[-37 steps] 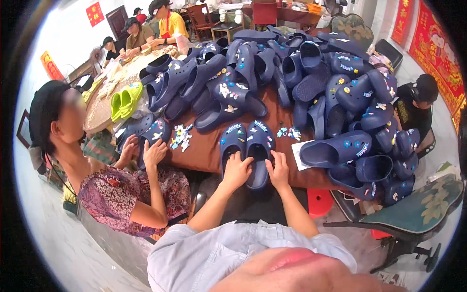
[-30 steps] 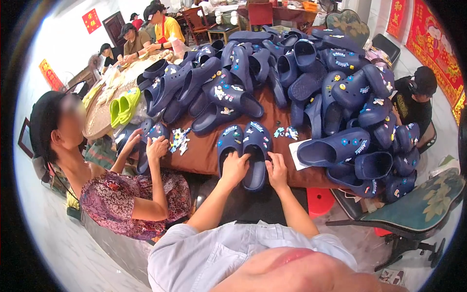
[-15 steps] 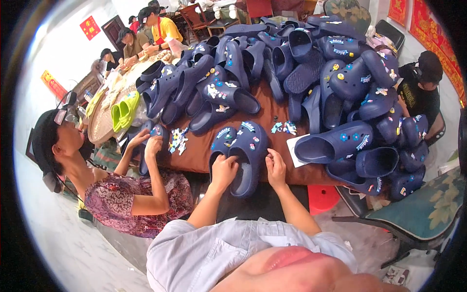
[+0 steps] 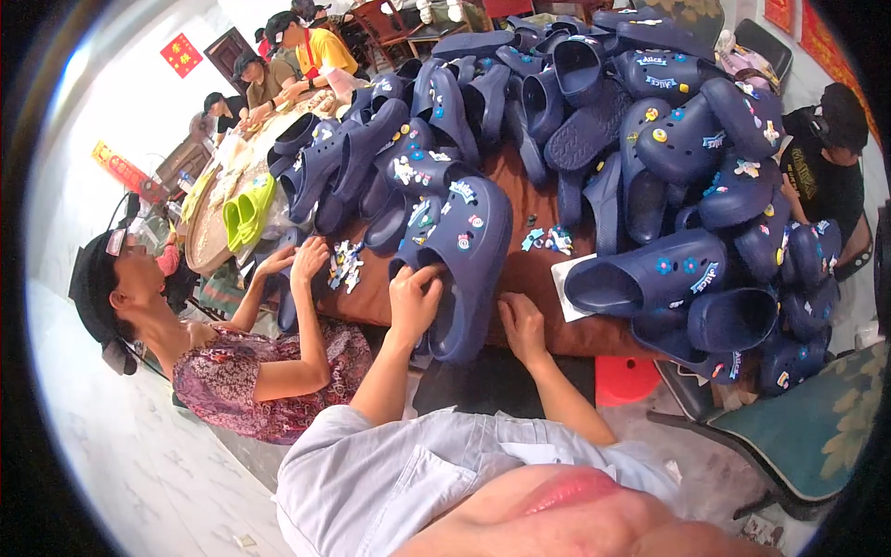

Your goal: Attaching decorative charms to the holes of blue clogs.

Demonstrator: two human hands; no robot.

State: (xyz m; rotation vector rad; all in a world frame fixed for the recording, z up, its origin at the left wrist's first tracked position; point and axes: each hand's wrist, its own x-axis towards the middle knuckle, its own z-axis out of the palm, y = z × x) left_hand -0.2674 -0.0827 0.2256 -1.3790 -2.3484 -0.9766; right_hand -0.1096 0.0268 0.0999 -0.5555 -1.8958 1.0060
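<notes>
My left hand (image 4: 415,302) grips a pair of navy foam clogs at their heel openings. The front navy clog (image 4: 469,223) stands toe up, with small coloured charms and a light blue banner charm on its top. Its mate is mostly hidden behind it. My right hand (image 4: 522,323) is at the table's near edge, right of the clogs, empty, with its fingers loosely bent. Beyond it lies a small pile of coloured charms (image 4: 549,239). Another pile of white, yellow and blue charms (image 4: 345,265) lies left of the clogs on the brown tabletop (image 4: 524,209).
A large heap of decorated navy clogs (image 4: 580,135) covers the far and right side. One navy clog (image 4: 640,276) lies on a white sheet (image 4: 568,302). Lime green clogs (image 4: 249,213) sit left. A co-worker (image 4: 232,371) works at my left; a red stool (image 4: 624,381) stands below.
The clog pair has risen and shifted slightly, hiding the rear clog more. My right hand has moved down and left to the table edge. The co-worker's hands have moved off the clog.
</notes>
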